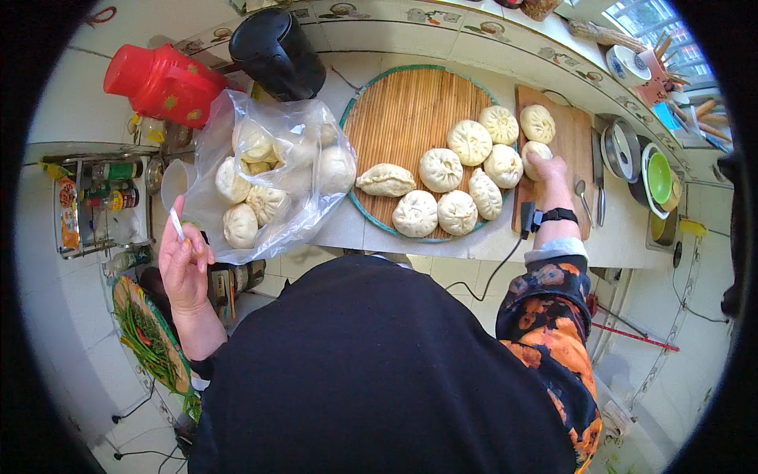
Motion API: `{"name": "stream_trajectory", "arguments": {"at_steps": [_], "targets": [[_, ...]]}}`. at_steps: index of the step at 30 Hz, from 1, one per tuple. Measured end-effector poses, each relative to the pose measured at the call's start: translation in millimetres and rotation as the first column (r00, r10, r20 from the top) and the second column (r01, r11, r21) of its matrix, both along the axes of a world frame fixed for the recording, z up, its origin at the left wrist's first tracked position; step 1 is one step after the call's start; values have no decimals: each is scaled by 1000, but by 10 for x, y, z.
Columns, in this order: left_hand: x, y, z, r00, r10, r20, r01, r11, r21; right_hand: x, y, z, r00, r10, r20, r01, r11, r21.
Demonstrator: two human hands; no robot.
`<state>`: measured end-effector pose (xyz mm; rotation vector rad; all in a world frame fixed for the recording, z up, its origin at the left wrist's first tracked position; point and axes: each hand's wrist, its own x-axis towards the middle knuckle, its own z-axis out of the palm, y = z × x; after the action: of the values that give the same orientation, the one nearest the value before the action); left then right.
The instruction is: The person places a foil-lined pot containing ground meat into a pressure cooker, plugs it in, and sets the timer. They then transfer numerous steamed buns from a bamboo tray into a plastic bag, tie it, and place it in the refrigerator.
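Observation:
At the edge of a wooden cutting board [571,160], my right hand [552,170] grips a pleated steamed bun [533,155]. Another bun [538,124] sits just beyond it on the board. To the left, a round slatted mat [397,124] with a green rim bears several round buns [469,143] and two elongated ones, one a crimped long bun [386,180]. A clear plastic bag [302,222] holding several buns [267,203] lies left of the mat. My left hand [185,266] is raised beside the bag, a thin white stick [177,223] between its fingers.
Behind the bag stand a red thermos [169,86] and a black canister [278,54]. A spoon [583,198] and a knife [600,183] lie right of the board, near stacked bowls [658,178]. At lower left is a tray of green vegetables [148,343]. A cable [497,275] hangs from my right wrist.

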<state>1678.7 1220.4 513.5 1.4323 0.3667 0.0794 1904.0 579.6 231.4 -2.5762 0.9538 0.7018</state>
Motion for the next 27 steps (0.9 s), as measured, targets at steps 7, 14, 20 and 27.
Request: {"name": "stream_trajectory", "arguments": {"at_steps": [7, 14, 20, 27], "targets": [[-68, -118, 52, 998, 56, -10, -56, 998, 35, -42, -527, 265, 950, -300, -90, 269, 635, 724], [-244, -123, 96, 985, 160, -70, -152, 983, 106, 338, -18, 593, 836, -544, 72, 213, 443, 871], [-368, -241, 187, 978, 210, -1, -210, 978, 5, 280, 401, 705, 919, -366, 145, -58, 239, 969], [-392, -262, 52, 974, 223, -30, -224, 974, -37, 398, 152, 566, 616, 362, 700, -355, 921, -163]]}}
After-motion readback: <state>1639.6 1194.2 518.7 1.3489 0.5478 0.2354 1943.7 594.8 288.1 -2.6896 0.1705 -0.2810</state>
